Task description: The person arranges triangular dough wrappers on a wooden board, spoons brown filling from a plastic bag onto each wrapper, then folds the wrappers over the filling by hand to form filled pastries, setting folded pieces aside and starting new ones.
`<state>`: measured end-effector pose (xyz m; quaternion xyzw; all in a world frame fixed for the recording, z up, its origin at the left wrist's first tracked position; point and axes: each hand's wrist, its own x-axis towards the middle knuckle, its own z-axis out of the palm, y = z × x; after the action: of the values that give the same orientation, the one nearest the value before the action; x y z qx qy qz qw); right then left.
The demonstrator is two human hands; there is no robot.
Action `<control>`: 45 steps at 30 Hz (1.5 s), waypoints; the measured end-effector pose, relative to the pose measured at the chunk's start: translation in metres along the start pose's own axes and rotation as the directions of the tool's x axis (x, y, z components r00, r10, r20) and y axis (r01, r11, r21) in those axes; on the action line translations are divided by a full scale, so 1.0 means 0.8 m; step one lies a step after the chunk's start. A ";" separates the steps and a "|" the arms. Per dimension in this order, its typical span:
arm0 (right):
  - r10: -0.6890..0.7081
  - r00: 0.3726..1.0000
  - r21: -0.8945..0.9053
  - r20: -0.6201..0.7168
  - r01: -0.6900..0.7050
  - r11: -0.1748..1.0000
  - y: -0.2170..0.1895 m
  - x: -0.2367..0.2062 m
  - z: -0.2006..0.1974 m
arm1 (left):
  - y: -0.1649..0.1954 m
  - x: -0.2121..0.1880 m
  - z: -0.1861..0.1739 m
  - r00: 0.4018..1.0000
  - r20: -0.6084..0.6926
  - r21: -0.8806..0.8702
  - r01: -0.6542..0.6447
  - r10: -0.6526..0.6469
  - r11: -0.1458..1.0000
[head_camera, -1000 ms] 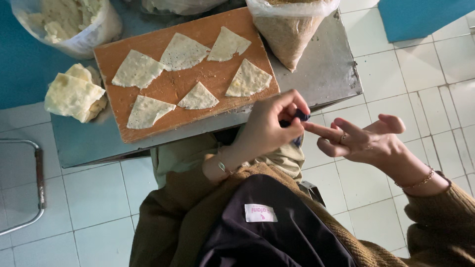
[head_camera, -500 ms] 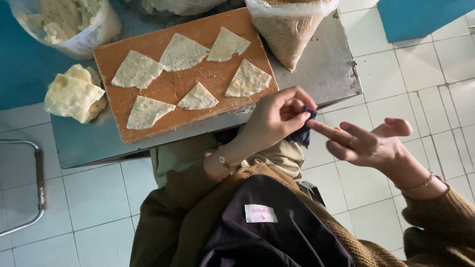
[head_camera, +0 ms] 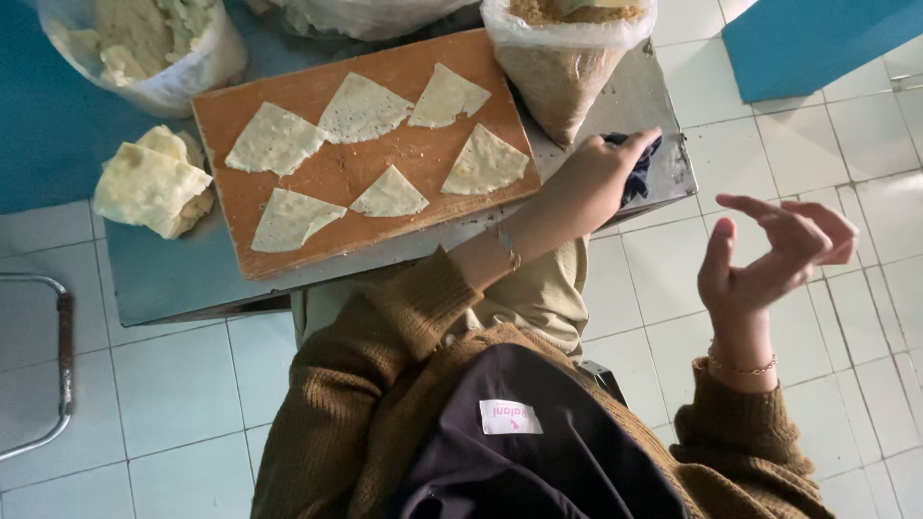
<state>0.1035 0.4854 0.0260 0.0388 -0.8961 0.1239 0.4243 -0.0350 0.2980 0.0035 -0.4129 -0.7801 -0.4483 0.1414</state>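
My left hand point(head_camera: 598, 183) is shut on a dark blue cloth point(head_camera: 636, 168) and rests at the right front edge of the low metal table point(head_camera: 173, 284). My right hand point(head_camera: 769, 252) hovers over the tiled floor to the right of the table, empty, with its fingers apart and curled. A wooden board point(head_camera: 336, 178) lies on the table with several triangular dough sheets point(head_camera: 486, 161) spread over it. The board's corner is just left of my left hand.
A plastic bag of brown crumbly filling point(head_camera: 562, 58) stands behind my left hand. A bag of pale dough pieces point(head_camera: 144, 43) and a stack of folded dough sheets point(head_camera: 149, 183) sit at the table's left. A metal chair frame point(head_camera: 53, 365) stands on the floor at the far left.
My left hand has moved with the cloth from my right hand's fingers up to the table edge. My right hand has drawn away to the right and spread its fingers.
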 end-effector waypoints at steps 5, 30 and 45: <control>0.122 0.986 -0.050 0.115 -0.116 0.992 -0.020 0.015 0.008 | 0.016 -0.024 -0.011 0.992 0.029 0.548 -0.120 0.125 0.828; -0.164 0.967 0.280 0.194 0.105 0.954 0.033 0.206 0.232 | 0.039 -0.200 -0.221 0.901 -0.406 0.318 0.293 -0.150 0.902; 0.115 0.861 0.723 0.495 -0.482 0.495 0.036 0.194 0.200 | 0.028 -0.216 -0.240 0.878 -0.436 0.433 0.398 -0.198 0.809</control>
<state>-0.1206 0.4778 0.0423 0.0977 -0.7860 0.5936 0.1425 0.0609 0.0574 0.0219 -0.1383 -0.8850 -0.3120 0.3166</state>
